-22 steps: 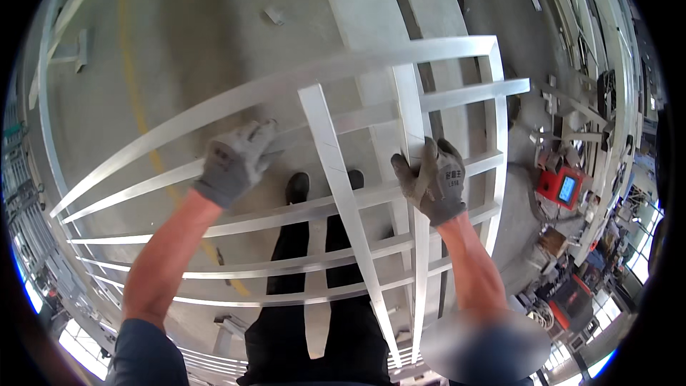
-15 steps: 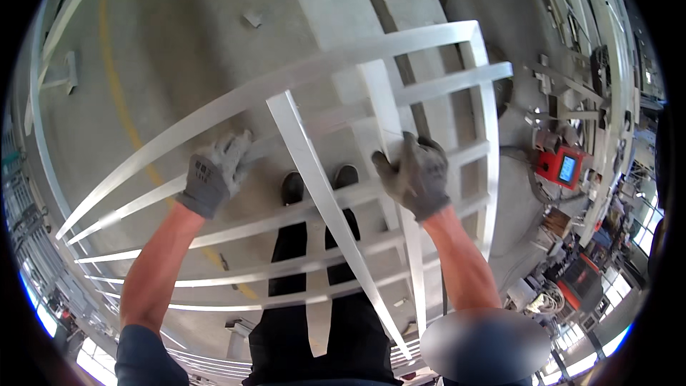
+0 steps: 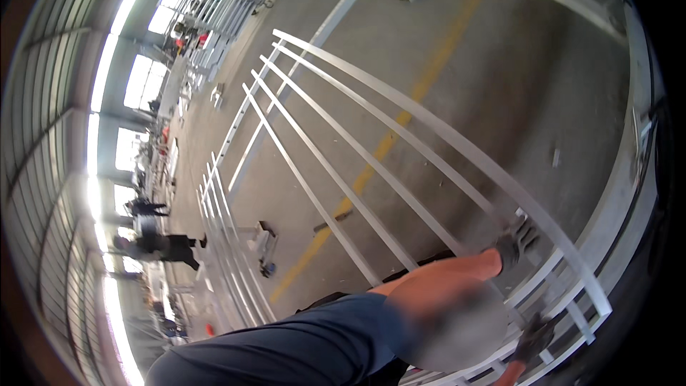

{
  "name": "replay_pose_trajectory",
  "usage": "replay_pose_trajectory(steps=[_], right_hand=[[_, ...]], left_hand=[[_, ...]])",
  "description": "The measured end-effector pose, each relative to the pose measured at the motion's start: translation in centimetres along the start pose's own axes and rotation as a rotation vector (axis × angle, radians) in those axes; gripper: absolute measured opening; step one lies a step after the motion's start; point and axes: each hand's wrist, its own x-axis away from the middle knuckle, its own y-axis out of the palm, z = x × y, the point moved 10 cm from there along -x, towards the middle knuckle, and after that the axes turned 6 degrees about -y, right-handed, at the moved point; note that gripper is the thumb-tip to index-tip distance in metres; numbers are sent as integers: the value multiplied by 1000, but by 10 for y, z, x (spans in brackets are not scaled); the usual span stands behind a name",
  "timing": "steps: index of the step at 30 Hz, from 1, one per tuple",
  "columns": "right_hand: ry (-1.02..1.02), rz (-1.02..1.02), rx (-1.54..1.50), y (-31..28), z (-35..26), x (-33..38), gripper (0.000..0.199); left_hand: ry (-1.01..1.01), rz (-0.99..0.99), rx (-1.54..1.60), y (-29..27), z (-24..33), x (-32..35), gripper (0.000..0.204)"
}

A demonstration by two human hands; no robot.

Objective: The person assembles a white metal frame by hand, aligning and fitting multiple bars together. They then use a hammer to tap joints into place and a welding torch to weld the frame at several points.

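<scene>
A large white metal frame of several long parallel bars reaches from the lower right toward the upper left. My left hand, in a grey glove, is closed around one of its inner bars near the lower right end. Below it my right hand, also gloved, has its fingers curled at the frame's short crosspieces. My left arm and a blurred patch cover part of the frame.
Past the far bar ends stands a pale metal support rail. Another set of white bars lies left of a small metal piece on the floor. A yellow line crosses the concrete. Two people are farther off at left.
My view has swung left, bringing the far bar ends and the workshop's windows into sight. Both hands now appear at the lower right, still at the frame.
</scene>
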Motion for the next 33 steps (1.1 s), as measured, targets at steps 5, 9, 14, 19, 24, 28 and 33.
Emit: replay_pose_trajectory(steps=[5,9,14,19,24,28,33], right_hand=[[168,44,139,-140,-17,101,65],[196,-290,28,-114,-42,246,39],[291,-698,-366,-72,-159,313,26],[590,-681,-800,-117,-273,308,29],[734,-384,-1004,-216,-344,272,41],[971,-233,-848,-210,-343,398,49],[1560,36,-961,-179,-483,665,43]], left_hand=[[1,92,272,-113,-19,60,47],[-304,-186,248,-134,-116,200,46],[-692,-895,70,-60,-263,545,36],[-995,-938,87,-136,-312,706,53],[-933,-974,260,-134,-307,798,69],[-734,-758,695,-115,-328,781,59],[-534,-930,316,-120,-411,708,55]])
